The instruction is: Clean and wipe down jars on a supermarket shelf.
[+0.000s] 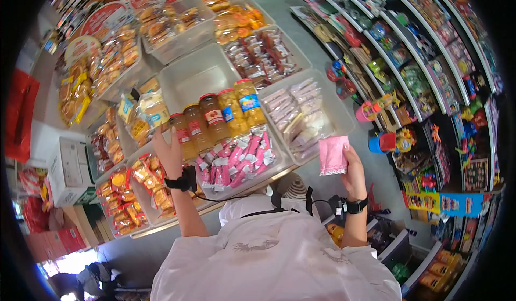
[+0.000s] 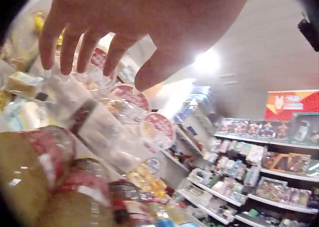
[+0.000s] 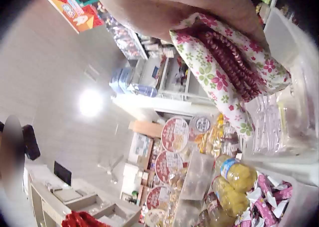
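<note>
In the head view my left hand is beside the leftmost lidded jar, one of several jars lying in a row. The left wrist view has that hand with fingers extended and spread over the jars, holding nothing. Out to the right, my right hand pinches a small pink cloth item with a lacy lower edge. A white side with pink and green flowers, folded around a dark red part, shows on this cloth item in the right wrist view, below the hand.
Pink-wrapped snacks lie in front of the jars. Around them stand bins of packaged bread, brown packets and pale packets. Shelves of toys line the right side. A white box is at the left.
</note>
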Motion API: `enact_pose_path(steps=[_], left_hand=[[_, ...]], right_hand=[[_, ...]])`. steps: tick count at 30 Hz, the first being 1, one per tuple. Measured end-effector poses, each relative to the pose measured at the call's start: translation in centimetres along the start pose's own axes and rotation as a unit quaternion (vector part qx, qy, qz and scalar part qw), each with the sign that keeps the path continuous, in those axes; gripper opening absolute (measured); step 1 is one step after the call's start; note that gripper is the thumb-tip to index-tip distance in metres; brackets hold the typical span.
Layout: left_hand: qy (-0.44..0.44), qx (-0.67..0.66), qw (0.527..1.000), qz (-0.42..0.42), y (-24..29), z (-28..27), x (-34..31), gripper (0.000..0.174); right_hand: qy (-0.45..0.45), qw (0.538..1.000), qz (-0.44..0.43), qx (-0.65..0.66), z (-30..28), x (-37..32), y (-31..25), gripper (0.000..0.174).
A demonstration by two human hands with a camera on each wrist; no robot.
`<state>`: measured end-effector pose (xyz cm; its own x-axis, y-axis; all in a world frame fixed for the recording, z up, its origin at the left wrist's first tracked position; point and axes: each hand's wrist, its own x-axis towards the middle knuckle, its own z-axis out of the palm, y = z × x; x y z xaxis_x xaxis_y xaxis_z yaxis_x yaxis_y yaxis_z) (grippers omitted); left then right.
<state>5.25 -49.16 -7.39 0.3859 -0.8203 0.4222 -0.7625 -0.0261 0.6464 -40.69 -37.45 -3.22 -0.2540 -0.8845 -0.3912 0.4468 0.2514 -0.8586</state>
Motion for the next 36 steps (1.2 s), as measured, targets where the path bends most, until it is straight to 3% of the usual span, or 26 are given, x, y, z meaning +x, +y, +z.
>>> enact_pose_path(steps=[3,8,10,11,15,17,18,21,23,25,27,31,34,36], left_hand=[[-0.031,-0.094,0.992,0.077,8.4,-0.3,0.0,0.031],[-0.259,-0.267,0.916,0.151,20.8,1.8,-5.8,0.026],[-0.373,-0.32,0.843,0.219,24.3,3.0,-9.4,0.025],[-0.434,-0.359,0.802,0.202,25.6,4.1,-11.9,0.022],[-0.655,-0.2,0.64,0.349,31.3,5.2,-17.7,0.038],[-0.699,-0.259,0.589,0.313,33.5,5.9,-21.2,0.046],[-0.728,-0.281,0.544,0.308,35.2,5.6,-21.7,0.042],[-0.801,-0.393,0.413,0.182,38.4,6.4,-25.4,0.033],[-0.83,-0.392,0.364,0.156,40.7,6.2,-27.2,0.027],[-0.815,-0.389,0.352,0.247,43.7,6.0,-29.4,0.025],[-0.833,-0.363,0.315,0.276,46.5,5.6,-31.5,0.024],[-0.873,-0.335,0.193,0.298,51.1,3.6,-35.7,0.021],[-0.864,-0.314,0.095,0.382,55.2,0.6,-39.2,0.02],[-0.87,-0.322,0.033,0.373,57.4,-2.2,-41.6,0.019]], right_hand=[[0.066,0.996,-0.04,0.041,-2.4,-3.2,-0.7,0.036],[0.151,0.979,-0.039,0.132,-5.1,-7.1,-0.8,0.035],[0.134,0.978,-0.047,0.154,-5.1,-8.5,-1.1,0.035],[0.125,0.977,-0.051,0.166,-5.2,-9.2,-1.4,0.035],[0.097,0.978,-0.114,0.144,-5.9,-12.6,-3.4,0.036],[0.128,0.974,-0.145,0.118,-6.7,-14.9,-5.0,0.037],[0.149,0.969,-0.161,0.11,-7.0,-16.3,-5.7,0.036],[0.215,0.95,-0.2,0.11,-10.5,-20.2,-5.6,0.036],[0.247,0.938,-0.213,0.12,-12.4,-22.1,-4.7,0.036],[0.251,0.922,-0.237,0.174,-14.1,-24.3,-4.5,0.036],[0.264,0.907,-0.27,0.185,-15.2,-26.7,-4.3,0.039],[0.35,0.878,-0.321,0.055,-14.1,-33.1,-5.6,0.049],[0.419,0.818,-0.394,0.001,-14.0,-37.8,-5.9,0.046],[0.47,0.78,-0.41,-0.058,-13.5,-41.2,-6.8,0.043]])
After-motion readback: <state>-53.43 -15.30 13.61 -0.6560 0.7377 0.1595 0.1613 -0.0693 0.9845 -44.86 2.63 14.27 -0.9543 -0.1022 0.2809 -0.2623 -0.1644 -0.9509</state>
